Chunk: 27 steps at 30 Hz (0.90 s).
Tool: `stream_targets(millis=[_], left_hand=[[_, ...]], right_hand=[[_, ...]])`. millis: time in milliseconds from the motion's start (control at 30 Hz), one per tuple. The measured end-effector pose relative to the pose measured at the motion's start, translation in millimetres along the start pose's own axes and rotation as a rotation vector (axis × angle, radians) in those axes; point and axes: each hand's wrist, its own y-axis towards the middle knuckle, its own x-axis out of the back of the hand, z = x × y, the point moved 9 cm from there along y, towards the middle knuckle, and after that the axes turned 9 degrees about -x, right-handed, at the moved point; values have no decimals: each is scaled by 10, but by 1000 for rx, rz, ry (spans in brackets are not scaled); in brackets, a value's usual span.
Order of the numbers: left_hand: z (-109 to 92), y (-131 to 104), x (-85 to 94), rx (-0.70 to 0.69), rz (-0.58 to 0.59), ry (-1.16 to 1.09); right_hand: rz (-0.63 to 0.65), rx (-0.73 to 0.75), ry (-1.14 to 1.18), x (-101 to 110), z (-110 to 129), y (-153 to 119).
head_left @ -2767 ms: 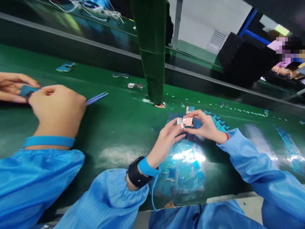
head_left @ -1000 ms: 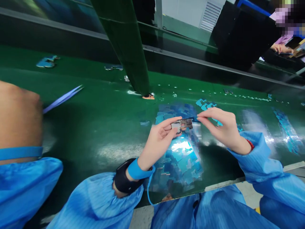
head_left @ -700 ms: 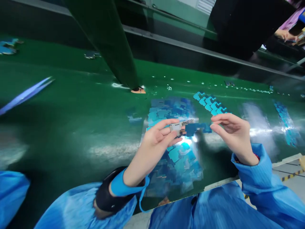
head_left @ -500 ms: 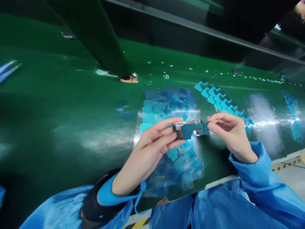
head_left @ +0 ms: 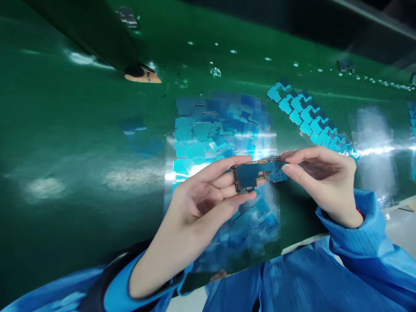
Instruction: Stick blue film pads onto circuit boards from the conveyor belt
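Observation:
A small circuit board (head_left: 247,177) with a dark blue face is held up above the bench by my left hand (head_left: 201,203). My left fingers run behind it and along its top edge, and the thumb is at its lower edge. At the board's right end, a thin blue film piece (head_left: 277,174) sticks out. My right hand (head_left: 325,175) pinches this end between thumb and forefinger. Whether the fingertips also touch the board itself is hard to tell. Below the hands lies a spread pile of blue film pieces (head_left: 208,134).
The green bench top (head_left: 81,108) has a diagonal row of blue film cutouts (head_left: 300,106) at right, with a clear plastic sheet (head_left: 373,138) beyond. A dark post (head_left: 94,34) slants down at the upper left. Small dark boards (head_left: 127,17) lie at the back.
My right fingertips have come in to the board's right end and now pinch there. The left thumb has shifted off the board's face to its lower edge, and the view has moved closer.

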Motion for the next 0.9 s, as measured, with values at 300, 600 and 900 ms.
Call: stream_targets(millis=[300,600,900], left_hand=[[-30,4,13,-38,12,173],[-9,-2,-5,7,-44,101],[-12,-10,-2,1,-32,99]], right_hand=[[4,25,-63,1,46,-29],[-20,10,-144,24,22,-47],[-16,4,-133,21,32,-43]])
